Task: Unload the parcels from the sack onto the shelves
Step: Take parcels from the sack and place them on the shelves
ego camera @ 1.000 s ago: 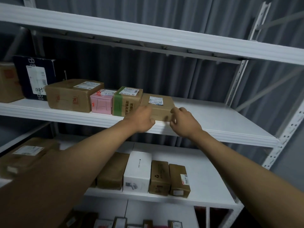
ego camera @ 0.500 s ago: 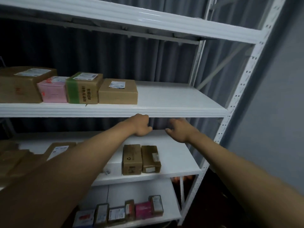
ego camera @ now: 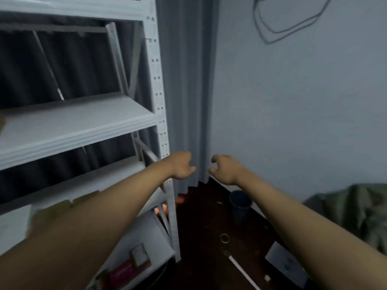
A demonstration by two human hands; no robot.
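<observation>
Both hands hold nothing: the left hand and right hand hang in the air with loosely curled fingers, just beside the white metal shelving unit. Blurred brown cardboard parcels sit on a lower shelf behind the left forearm. An olive-green fabric sack slumps at far right, well apart from both hands.

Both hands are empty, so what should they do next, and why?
Probably reach down to the right for the greenish sack. The left hand and right hand hold nothing and hang beside the shelf, so another parcel is needed.
</observation>
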